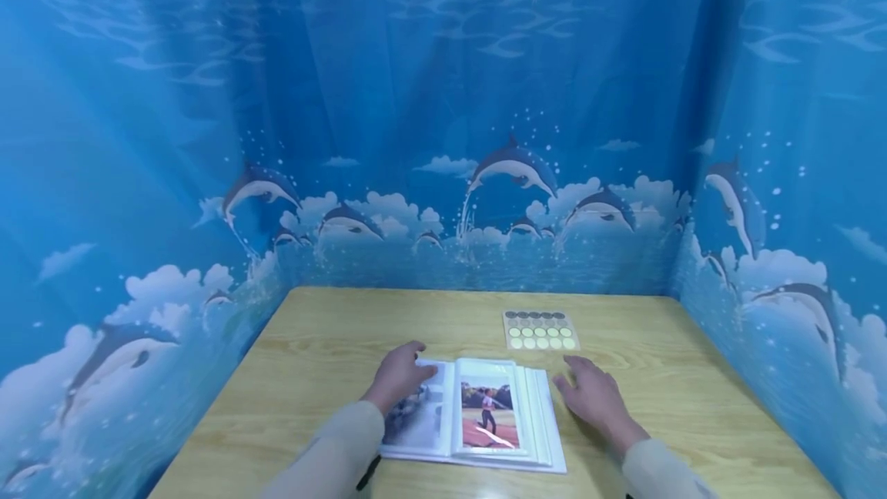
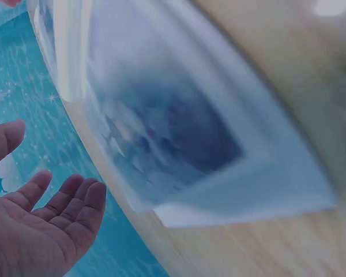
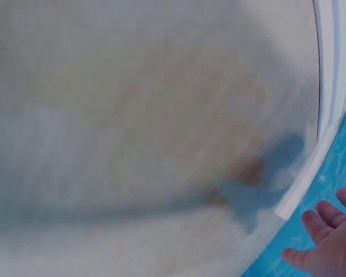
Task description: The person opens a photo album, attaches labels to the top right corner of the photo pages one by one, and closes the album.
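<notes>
A white photo album [image 1: 547, 414] lies spread on the wooden table, with clear sleeves on its pages. Its right-hand page holds a photo [image 1: 488, 414] of a person standing outdoors. On the left-hand page is a darker, greyish photo [image 2: 161, 133], partly covered by my left arm in the head view. My left hand [image 1: 402, 374] hovers over the album's upper left part, fingers extended and apart, nothing in it. Just off the album's right edge is my right hand [image 1: 592, 395], its fingers spread and holding nothing.
Behind the album lies a sheet of round stickers [image 1: 540, 331], dark ones at the back and pale green ones in front. The wooden table [image 1: 346, 322] ends against a blue curtain [image 1: 416, 98] printed with dolphins, which hangs on the left, back and right.
</notes>
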Motion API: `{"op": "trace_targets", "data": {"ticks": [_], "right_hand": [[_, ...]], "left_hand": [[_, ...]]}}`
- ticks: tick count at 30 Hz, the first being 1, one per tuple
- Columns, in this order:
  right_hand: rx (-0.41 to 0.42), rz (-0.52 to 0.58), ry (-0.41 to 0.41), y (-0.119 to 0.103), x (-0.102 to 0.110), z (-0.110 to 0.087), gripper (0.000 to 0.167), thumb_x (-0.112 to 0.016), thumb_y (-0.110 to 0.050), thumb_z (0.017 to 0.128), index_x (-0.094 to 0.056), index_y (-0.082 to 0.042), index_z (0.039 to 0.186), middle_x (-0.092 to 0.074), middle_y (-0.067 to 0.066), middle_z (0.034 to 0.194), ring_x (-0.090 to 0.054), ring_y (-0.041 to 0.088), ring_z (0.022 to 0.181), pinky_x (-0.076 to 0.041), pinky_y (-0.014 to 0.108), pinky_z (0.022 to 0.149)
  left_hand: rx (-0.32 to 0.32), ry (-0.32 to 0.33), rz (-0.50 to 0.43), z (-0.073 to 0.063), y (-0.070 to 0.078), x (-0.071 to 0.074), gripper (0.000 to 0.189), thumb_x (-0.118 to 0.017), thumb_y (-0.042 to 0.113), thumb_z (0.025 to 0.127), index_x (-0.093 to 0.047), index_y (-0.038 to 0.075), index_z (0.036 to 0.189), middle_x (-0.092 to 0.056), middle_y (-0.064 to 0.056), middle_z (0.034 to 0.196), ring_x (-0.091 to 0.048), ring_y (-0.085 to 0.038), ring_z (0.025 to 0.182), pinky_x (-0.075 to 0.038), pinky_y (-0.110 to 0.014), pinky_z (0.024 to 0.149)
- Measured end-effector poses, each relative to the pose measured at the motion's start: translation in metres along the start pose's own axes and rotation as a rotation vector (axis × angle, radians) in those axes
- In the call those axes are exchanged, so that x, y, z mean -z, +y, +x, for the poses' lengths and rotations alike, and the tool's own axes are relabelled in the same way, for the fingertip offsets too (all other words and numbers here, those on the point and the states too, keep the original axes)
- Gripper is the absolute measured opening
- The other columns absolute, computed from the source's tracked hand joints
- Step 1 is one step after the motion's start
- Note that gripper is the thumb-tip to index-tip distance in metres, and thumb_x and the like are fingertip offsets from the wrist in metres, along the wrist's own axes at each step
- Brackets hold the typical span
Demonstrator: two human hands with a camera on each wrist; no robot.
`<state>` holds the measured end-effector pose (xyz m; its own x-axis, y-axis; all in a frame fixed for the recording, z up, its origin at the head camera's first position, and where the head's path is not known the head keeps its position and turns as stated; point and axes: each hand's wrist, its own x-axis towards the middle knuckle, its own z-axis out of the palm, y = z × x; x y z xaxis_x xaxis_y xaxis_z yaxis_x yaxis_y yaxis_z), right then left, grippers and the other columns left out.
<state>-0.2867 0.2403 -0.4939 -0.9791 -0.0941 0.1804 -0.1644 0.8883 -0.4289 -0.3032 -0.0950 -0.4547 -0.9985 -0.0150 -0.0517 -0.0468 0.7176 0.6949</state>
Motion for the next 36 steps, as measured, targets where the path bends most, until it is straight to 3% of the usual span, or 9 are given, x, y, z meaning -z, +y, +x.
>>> {"op": "trace_targets", "data": {"ticks": [5, 13, 21, 30, 36], "right_hand": [[-0.024, -0.015, -0.012, 0.006, 0.011, 0.017, 0.059, -0.055, -0.031, 0.1, -0.044, 0.01, 0.14, -0.044, 0.035, 0.142, -0.039, 0.054, 0.131, -0.022, 0.072, 0.108], [-0.082, -0.039, -0.027, 0.016, 0.021, 0.048, 0.064, -0.05, -0.037, 0.101, -0.041, 0.013, 0.141, -0.04, 0.037, 0.142, -0.036, 0.056, 0.131, -0.022, 0.074, 0.107], [-0.152, -0.036, -0.048, 0.024, 0.018, 0.071, 0.062, -0.048, -0.035, 0.102, -0.041, 0.013, 0.141, -0.04, 0.038, 0.142, -0.037, 0.056, 0.13, -0.023, 0.072, 0.108], [-0.217, -0.002, -0.074, 0.033, 0.007, 0.084, 0.063, -0.044, -0.036, 0.103, -0.039, 0.013, 0.142, -0.039, 0.037, 0.144, -0.034, 0.056, 0.131, -0.019, 0.074, 0.108], [-0.241, 0.006, -0.07, 0.041, -0.001, 0.081, 0.063, -0.044, -0.036, 0.103, -0.04, 0.014, 0.141, -0.04, 0.037, 0.142, -0.036, 0.057, 0.129, -0.021, 0.076, 0.105]], "left_hand": [[-0.073, -0.03, -0.057, 0.015, 0.015, -0.008, 0.054, -0.074, 0.025, 0.089, -0.056, 0.0, 0.134, -0.06, -0.021, 0.13, -0.059, -0.038, 0.115, -0.05, -0.053, 0.096], [-0.053, -0.068, -0.139, 0.038, 0.044, -0.023, 0.056, -0.07, 0.027, 0.093, -0.052, 0.001, 0.139, -0.054, -0.02, 0.139, -0.054, -0.039, 0.123, -0.047, -0.054, 0.101], [-0.027, -0.06, -0.133, 0.062, 0.066, -0.05, 0.055, -0.069, 0.03, 0.093, -0.053, 0.005, 0.139, -0.053, -0.017, 0.141, -0.05, -0.037, 0.128, -0.045, -0.054, 0.104], [-0.044, -0.062, -0.088, 0.069, 0.078, -0.073, 0.053, -0.07, 0.028, 0.092, -0.055, 0.004, 0.136, -0.055, -0.017, 0.138, -0.05, -0.037, 0.128, -0.043, -0.053, 0.106], [-0.11, -0.068, -0.019, 0.072, 0.08, -0.091, 0.051, -0.071, 0.028, 0.092, -0.058, 0.0, 0.132, -0.059, -0.02, 0.132, -0.053, -0.04, 0.123, -0.044, -0.054, 0.104]]}}
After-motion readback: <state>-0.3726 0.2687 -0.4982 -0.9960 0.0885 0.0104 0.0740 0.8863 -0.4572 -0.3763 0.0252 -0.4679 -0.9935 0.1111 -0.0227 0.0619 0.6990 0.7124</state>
